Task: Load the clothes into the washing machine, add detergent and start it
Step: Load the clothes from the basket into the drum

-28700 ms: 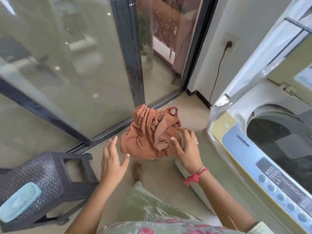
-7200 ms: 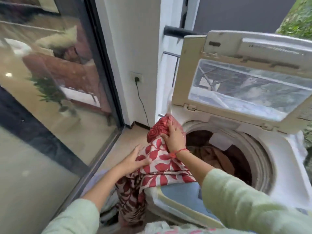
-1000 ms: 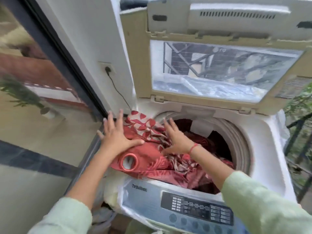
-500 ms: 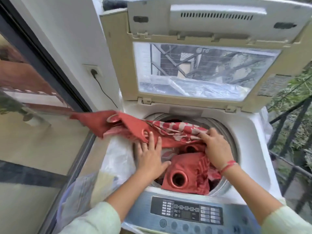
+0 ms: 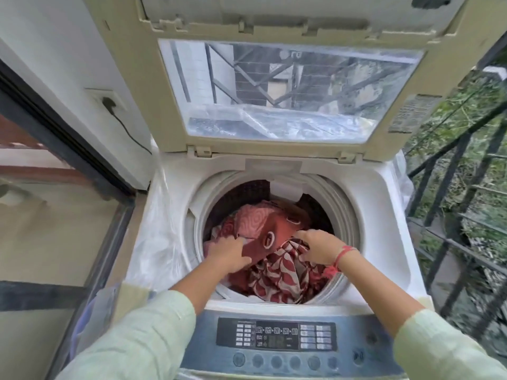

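**Loading close to done; detergent and start left**

Red patterned cloth (image 5: 279, 272) lies wholly inside the drum (image 5: 343, 212), heaped toward the near side, with nothing over the rim. Lid (image 5: 274, 78) stands open at the far side. Left hand (image 5: 229, 255): grip clamped on the dark red fold. Right hand (image 5: 315, 249): grip curled into the patterned part. Cloth is bunched, no clear long axis; one eyelet ring (image 5: 269, 239) faces up. No detergent in view. Control panel (image 5: 277, 334) not yet used, by my judgement.

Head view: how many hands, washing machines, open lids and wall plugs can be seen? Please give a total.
Hands: 2, the left hand and the right hand, both gripping the red cloth
Washing machine: 1
Open lid: 1
Wall plug: 1
Total: 5
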Available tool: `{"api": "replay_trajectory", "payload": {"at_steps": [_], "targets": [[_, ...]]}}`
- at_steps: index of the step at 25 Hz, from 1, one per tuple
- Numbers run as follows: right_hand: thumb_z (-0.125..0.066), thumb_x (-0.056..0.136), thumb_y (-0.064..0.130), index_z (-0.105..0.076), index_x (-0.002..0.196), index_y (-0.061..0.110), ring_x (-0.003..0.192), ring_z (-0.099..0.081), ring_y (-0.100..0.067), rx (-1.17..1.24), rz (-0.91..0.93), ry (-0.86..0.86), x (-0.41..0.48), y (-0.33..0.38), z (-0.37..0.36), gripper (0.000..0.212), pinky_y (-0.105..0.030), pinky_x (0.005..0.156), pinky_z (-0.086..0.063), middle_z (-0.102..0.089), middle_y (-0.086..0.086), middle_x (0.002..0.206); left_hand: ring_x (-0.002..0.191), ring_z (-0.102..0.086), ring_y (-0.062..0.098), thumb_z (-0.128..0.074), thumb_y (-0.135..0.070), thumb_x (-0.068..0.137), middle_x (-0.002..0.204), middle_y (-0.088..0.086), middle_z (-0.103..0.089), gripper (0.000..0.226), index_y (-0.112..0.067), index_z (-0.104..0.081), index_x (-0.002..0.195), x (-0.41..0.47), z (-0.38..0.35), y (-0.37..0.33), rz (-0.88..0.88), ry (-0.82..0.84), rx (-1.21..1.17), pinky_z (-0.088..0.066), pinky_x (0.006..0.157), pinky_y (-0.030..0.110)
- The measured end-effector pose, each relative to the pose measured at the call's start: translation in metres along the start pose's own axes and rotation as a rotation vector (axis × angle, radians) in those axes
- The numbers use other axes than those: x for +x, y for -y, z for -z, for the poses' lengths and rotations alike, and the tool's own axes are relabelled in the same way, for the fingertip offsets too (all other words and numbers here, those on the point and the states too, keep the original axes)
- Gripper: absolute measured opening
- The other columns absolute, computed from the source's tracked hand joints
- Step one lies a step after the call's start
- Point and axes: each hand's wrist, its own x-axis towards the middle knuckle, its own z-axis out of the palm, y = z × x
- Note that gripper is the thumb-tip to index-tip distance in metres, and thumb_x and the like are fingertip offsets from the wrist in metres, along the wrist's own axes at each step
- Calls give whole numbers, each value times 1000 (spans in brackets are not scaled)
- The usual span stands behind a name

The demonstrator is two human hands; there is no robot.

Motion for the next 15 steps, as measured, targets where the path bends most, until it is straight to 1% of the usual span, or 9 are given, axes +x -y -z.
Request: {"api": "replay_trajectory", "payload": {"at_steps": [1, 3, 5, 7, 9, 11, 13, 14, 15], "targets": [[-64, 79, 21, -25, 146, 27, 126, -44, -34, -35, -27, 49, 8, 1, -4, 78, -41, 100, -44, -37, -12, 145, 137, -27, 33, -57, -51, 83, 146, 12, -34, 65, -20, -36, 137, -1, 1, 2, 24, -66, 72, -25, 108, 49], [-72, 75, 21, 1, 149, 34, 139, -22, -40, -137, -86, 153, 25, 6, -10, 104, -52, 105, -37, -2, -10, 158, 144, 0, 33, -56, -49, 85, 157, 12, -9, 78, -20, -18, 146, -5, 4, 3, 59, -124, 129, -7, 113, 55], [-76, 75, 26, 16, 146, 39, 143, 2, -43, -248, -105, 228, 46, 9, -23, 117, -65, 105, -25, 21, -2, 156, 144, 9, 32, -55, -49, 87, 158, 11, 1, 81, -20, -12, 148, -11, 10, 1, 39, -172, 102, -1, 113, 56], [-72, 78, 33, 23, 143, 41, 141, 9, -47, -318, -94, 268, 70, 10, -47, 115, -71, 104, -19, 27, -1, 154, 144, 12, 31, -53, -49, 88, 158, 10, 2, 79, -21, -11, 149, -19, 14, -1, 16, -237, 44, 2, 113, 55], [-65, 84, 35, 29, 137, 45, 140, 3, -50, -333, -89, 301, 91, 10, -77, 109, -70, 103, -23, 29, -3, 153, 144, 14, 29, -49, -49, 90, 158, 8, 2, 76, -22, -10, 149, -30, 16, -2, -5, -344, -10, 5, 113, 52], [-66, 84, 35, 29, 138, 45, 141, -6, -48, -359, -78, 441, 118, 3, -112, 110, -66, 102, -30, 30, -5, 153, 144, 15, 27, -45, -49, 92, 158, 7, 4, 73, -23, -8, 149, -40, 13, 0, -8, -391, 17, 9, 112, 51], [-73, 74, 47, 35, 132, 49, 141, -7, -46, -333, -29, 607, 138, -1, -135, 123, -66, 101, -34, 32, -9, 152, 143, 16, 29, -45, -49, 92, 158, 9, 7, 74, -21, -8, 149, -42, 6, 6, 48, -312, 82, 11, 111, 54], [-72, 73, 51, 33, 134, 47, 142, -8, -44, -391, -43, 627, 129, 9, -119, 121, -64, 104, -32, 28, -12, 153, 143, 16, 31, -46, -49, 91, 158, 11, 6, 73, -19, -11, 148, -41, 4, 8, 78, -239, 112, 11, 110, 56], [-67, 80, 48, 15, 146, 36, 143, -15, -38, -409, -75, 616, 122, 16, -103, 106, -57, 108, -30, 13, -16, 157, 143, 14, 32, -48, -49, 90, 158, 12, 3, 71, -18, -16, 147, -39, 2, 10, 98, -169, 140, 12, 109, 58]]}}
